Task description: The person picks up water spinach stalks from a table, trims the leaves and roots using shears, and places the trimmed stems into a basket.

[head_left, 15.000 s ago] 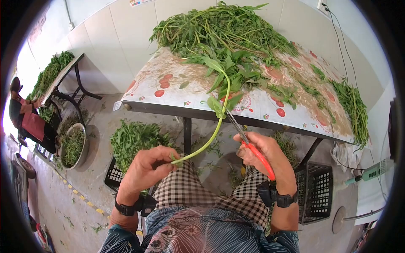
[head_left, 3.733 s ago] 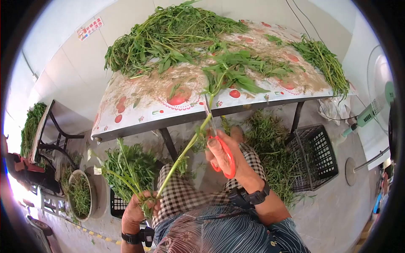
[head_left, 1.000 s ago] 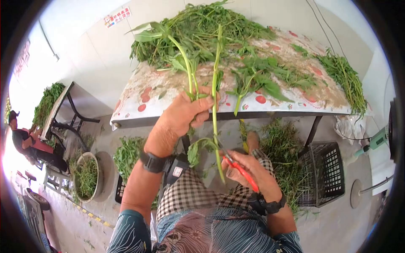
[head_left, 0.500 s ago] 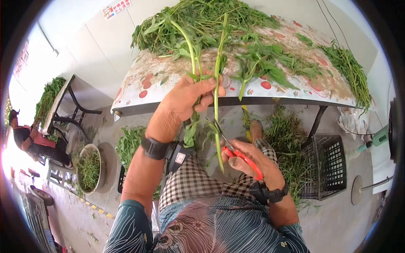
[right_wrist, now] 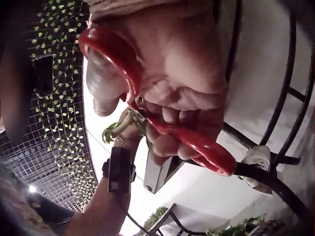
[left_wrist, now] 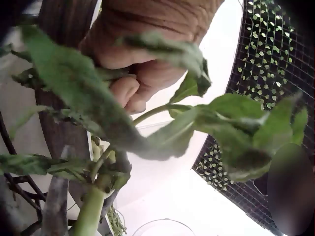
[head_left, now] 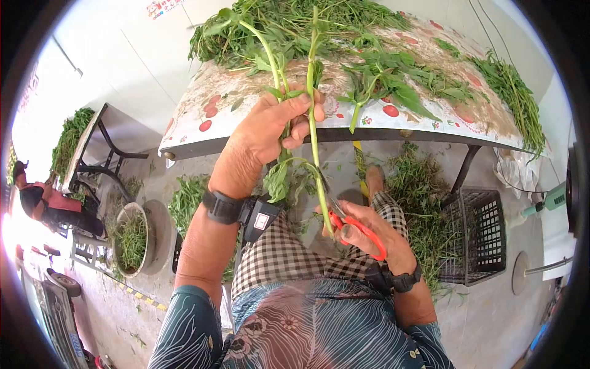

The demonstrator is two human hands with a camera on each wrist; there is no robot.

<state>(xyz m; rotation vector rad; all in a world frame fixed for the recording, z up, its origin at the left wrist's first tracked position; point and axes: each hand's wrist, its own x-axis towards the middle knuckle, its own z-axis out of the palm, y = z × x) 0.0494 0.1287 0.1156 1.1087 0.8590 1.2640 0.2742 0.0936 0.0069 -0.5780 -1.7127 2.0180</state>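
Note:
My left hand point(head_left: 261, 126) holds several green leafy stems over the table's front edge, one long pale stem point(head_left: 313, 132) pinched between thumb and fingers and hanging down toward my lap. A wilted leaf point(head_left: 278, 181) droops from its lower part. Red-handled scissors point(head_left: 365, 237) are in my right hand point(head_left: 393, 246), thumb through one loop. Their blades lie right against the lower stem, below the leaf joint. The right wrist view shows fingers curled round the other red loop point(right_wrist: 206, 150). Broad leaves point(left_wrist: 93, 98) partly hide the left fingers in the left wrist view.
A heap of greens point(head_left: 295, 37) covers the back of the patterned table point(head_left: 184, 132). A leafy top point(head_left: 381, 86) lies near its edge. Below are a black crate point(head_left: 482, 237), loose cuttings point(head_left: 424, 203) and a round tub point(head_left: 147, 240). A seated person point(head_left: 37, 197) works at left.
A leafy top seen at the held stem's far end 3.7 s ago now lies apart on the table. My left hand has moved from my lap to the table edge; the scissors have shifted down the stem.

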